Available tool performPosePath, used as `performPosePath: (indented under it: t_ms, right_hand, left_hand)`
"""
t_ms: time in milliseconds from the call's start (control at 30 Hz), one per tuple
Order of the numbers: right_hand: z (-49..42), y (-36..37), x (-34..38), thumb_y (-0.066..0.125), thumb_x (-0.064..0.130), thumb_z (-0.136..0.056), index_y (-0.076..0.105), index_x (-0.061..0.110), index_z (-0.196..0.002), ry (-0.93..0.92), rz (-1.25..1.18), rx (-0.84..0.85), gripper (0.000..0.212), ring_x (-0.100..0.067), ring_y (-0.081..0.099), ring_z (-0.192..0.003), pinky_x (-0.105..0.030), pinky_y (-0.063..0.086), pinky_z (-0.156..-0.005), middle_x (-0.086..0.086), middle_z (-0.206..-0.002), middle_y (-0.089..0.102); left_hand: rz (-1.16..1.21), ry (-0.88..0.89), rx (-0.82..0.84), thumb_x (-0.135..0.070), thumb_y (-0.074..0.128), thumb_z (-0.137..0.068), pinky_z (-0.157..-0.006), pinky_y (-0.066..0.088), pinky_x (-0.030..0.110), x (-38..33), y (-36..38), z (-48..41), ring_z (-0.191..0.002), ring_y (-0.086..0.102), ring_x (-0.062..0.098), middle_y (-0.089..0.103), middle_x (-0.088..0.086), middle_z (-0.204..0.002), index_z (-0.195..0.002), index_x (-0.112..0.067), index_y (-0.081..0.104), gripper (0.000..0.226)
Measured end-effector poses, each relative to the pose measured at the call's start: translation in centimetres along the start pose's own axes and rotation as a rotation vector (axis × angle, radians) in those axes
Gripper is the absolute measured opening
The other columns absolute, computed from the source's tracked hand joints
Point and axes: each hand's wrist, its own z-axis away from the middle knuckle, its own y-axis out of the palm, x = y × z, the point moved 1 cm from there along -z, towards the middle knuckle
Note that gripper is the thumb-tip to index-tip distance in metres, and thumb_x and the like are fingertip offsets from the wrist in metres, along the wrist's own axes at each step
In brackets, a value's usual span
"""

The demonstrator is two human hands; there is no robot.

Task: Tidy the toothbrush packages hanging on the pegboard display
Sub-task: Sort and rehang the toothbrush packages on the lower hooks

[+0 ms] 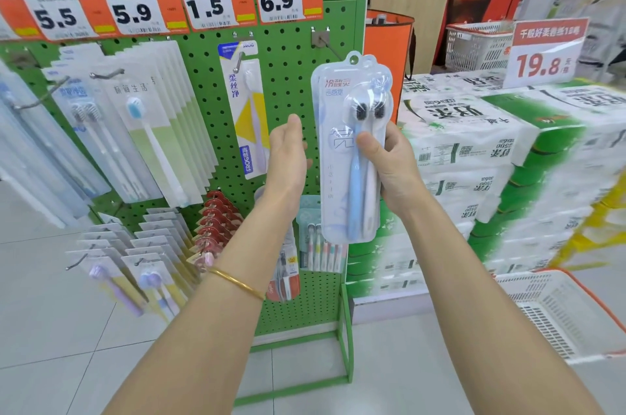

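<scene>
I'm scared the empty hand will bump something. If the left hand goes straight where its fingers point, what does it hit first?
Probably the bare green pegboard above the left hand, though depth is hard to judge.

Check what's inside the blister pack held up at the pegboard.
Inside the blister pack: a blue toothbrush and a white toothbrush, dark-bristled heads up. The right grip hides part of both handles under its thumb.

twin-brush toothbrush package (352, 150) | clear blister, upright | off pegboard (294, 82)
</scene>
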Motion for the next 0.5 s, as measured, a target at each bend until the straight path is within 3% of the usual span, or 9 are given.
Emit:
performPosePath:
  t_ms: [133, 267, 367, 500]
  right_hand:
    - [1.1, -0.1, 0.4, 0.084, 0.06, -0.047, 0.062, 0.018, -0.101, 0.009, -0.017, 0.008, 0.072, -0.014, 0.069, -0.085, -0.028, 0.055, -0.071, 0.005, -0.093, 0.073]
    - [3.0, -0.6, -0.3, 0.085, 0.062, -0.044, 0.065, 0.022, -0.096, 0.06, 0.01, 0.003, 0.069, -0.015, 0.069, -0.084, -0.03, 0.056, -0.073, 0.004, -0.091, 0.073]
    - [4.9, -1.2, -1.7, 0.083, 0.065, -0.044, 0.067, 0.023, -0.093, 0.118, 0.038, -0.022, 0.066, -0.017, 0.069, -0.085, -0.036, 0.057, -0.079, 0.002, -0.092, 0.073]
    - [7.5, -1.9, -3.4, 0.078, 0.057, -0.064, 0.067, 0.022, -0.097, 0.203, 0.069, -0.086, 0.049, -0.023, 0.067, -0.093, -0.042, 0.054, -0.085, -0.003, -0.1, 0.072]
  left_hand:
    - [0.098, 0.013, 0.026, -0.043, 0.03, -0.102, -0.092, 0.05, 0.034, -0.6, 0.3, 1.1, -0.113, 0.057, 0.016, 0.056, 0.006, -0.125, -0.128, -0.011, 0.046, 0.044]
    - [0.207, 0.031, 0.213, -0.048, 0.027, -0.101, -0.097, 0.048, 0.042, 0.1, 0.6, 2.9, -0.112, 0.061, 0.019, 0.064, 0.007, -0.122, -0.127, -0.012, 0.055, 0.052]
    - [0.242, -0.03, 0.326, -0.055, 0.037, -0.094, -0.099, 0.047, 0.048, 2.0, 1.0, 3.9, -0.113, 0.062, 0.025, 0.066, 0.008, -0.12, -0.122, -0.016, 0.062, 0.054]
    - [0.332, -0.183, 0.33, -0.045, 0.051, -0.09, -0.1, 0.046, 0.053, 4.8, 1.5, 5.2, -0.116, 0.058, 0.035, 0.061, 0.02, -0.125, -0.127, -0.005, 0.056, 0.055]
